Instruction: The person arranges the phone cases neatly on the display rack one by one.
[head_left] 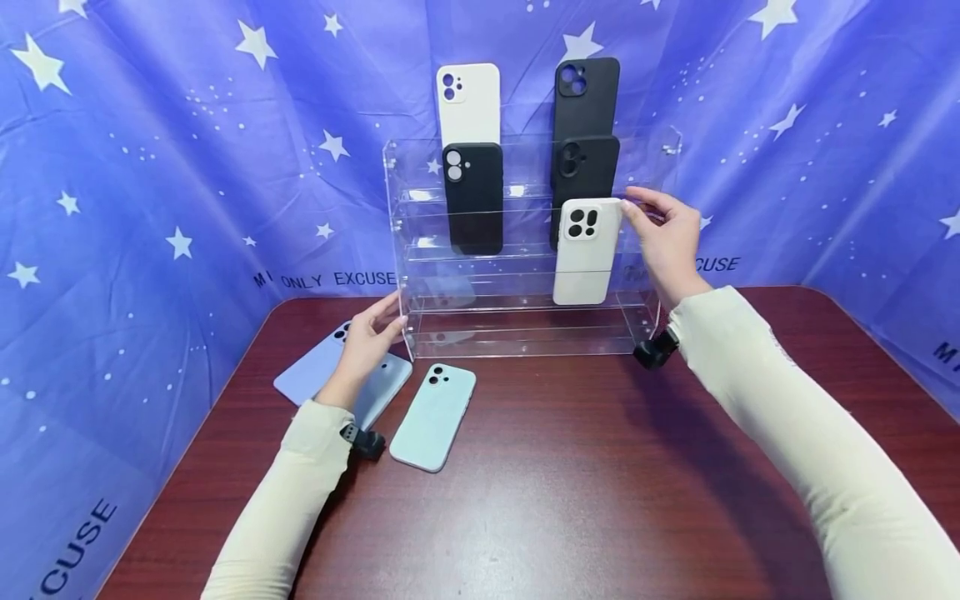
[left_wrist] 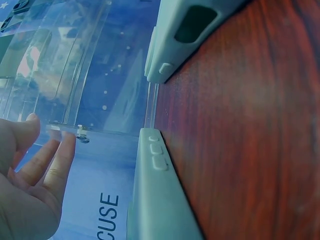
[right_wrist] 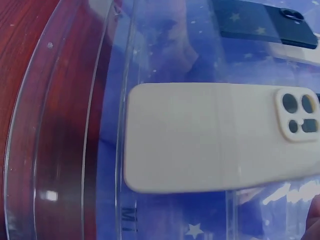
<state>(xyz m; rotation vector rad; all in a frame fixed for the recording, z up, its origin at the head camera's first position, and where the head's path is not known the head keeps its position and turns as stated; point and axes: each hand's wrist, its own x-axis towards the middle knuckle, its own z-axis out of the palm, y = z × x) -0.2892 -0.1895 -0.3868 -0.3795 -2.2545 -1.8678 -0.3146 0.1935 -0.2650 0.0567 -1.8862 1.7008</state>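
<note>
While whole only in head view — pinched case

Is a plain white phone case, back outward, with rounded corners and a squarish camera block of several openings at upper left. Stands nearly upright in a lower tier toward the right end of a clear tiered rack, with its lower part behind a see-through lip. Tilts slightly, top toward the right.
</note>
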